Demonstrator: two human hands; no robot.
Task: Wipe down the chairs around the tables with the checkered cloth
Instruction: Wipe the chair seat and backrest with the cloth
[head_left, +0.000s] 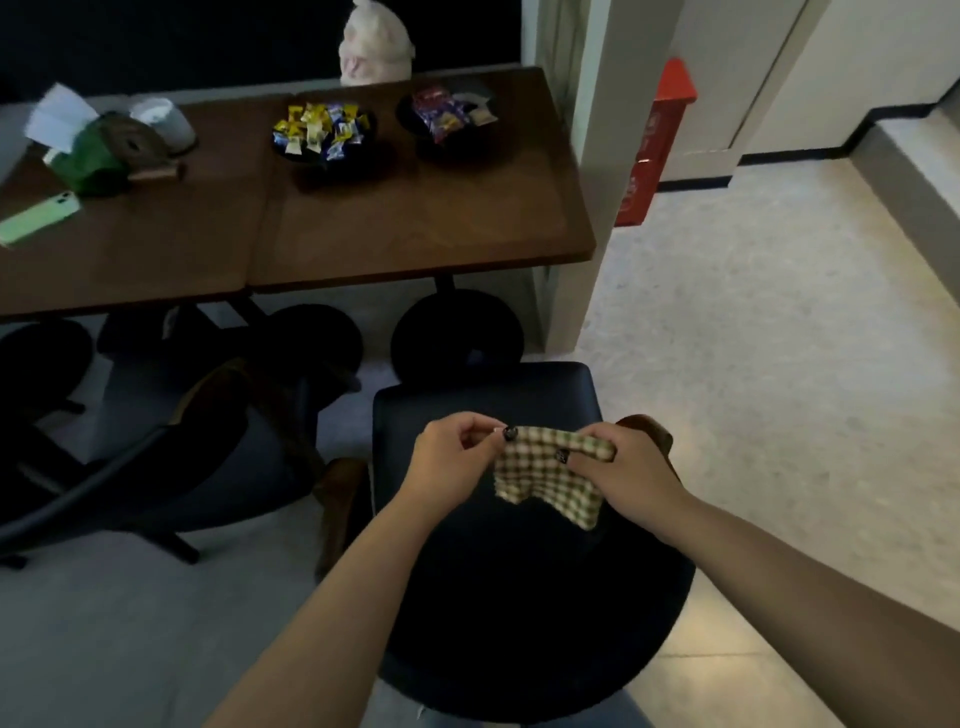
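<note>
Both hands pinch the small green-and-cream checkered cloth (550, 475) by its top edge, left hand (452, 457), right hand (621, 467), above the dark padded chair (519, 571); it looks light, limp, best bunched before wiping.

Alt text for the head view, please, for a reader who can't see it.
Both hands, left hand and right hand, pinch a checkered cloth above a dark chair. Beyond stands a brown table bearing two bowls of wrapped sweets.

Cloth (550, 475) — green-and-cream checks; chair (519, 571) — black.
</note>
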